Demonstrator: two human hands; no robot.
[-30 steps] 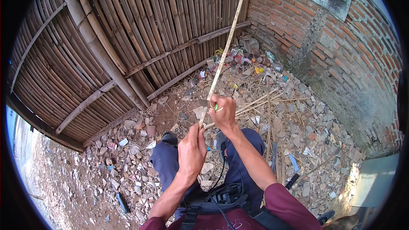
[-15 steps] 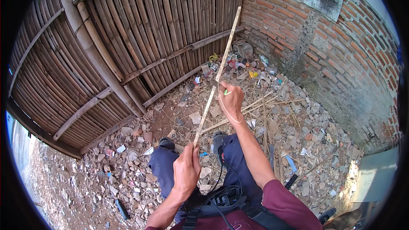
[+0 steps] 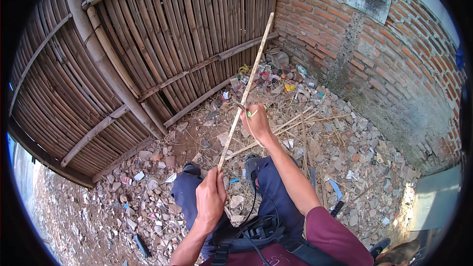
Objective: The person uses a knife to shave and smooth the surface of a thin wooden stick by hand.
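A long, narrow pale bamboo strip [image 3: 257, 59] slants up and away from me, with its far end in front of the brick wall corner. My left hand [image 3: 211, 197] is closed around its near end, above my knees. Partway along the strip, my right hand [image 3: 256, 122] is closed on a knife, whose short dark blade [image 3: 238, 104] crosses the strip. Most of the knife's handle is hidden in the fingers. A small green piece [image 3: 251, 114] shows at that hand, and a thin pale sliver curls down beside the wrist.
A bamboo slat fence [image 3: 197, 29] stands at the left and meets a brick wall [image 3: 325, 24] on the right. Stones and litter cover the ground [image 3: 148, 192]. Loose bamboo strips [image 3: 290, 123] lie beyond my right forearm. A dark-handled object [image 3: 337, 209] lies right of my leg.
My right hand with the knife has moved slightly down along the strip and left, toward my left hand. The view has shifted a little; the left hand still grips the near end.
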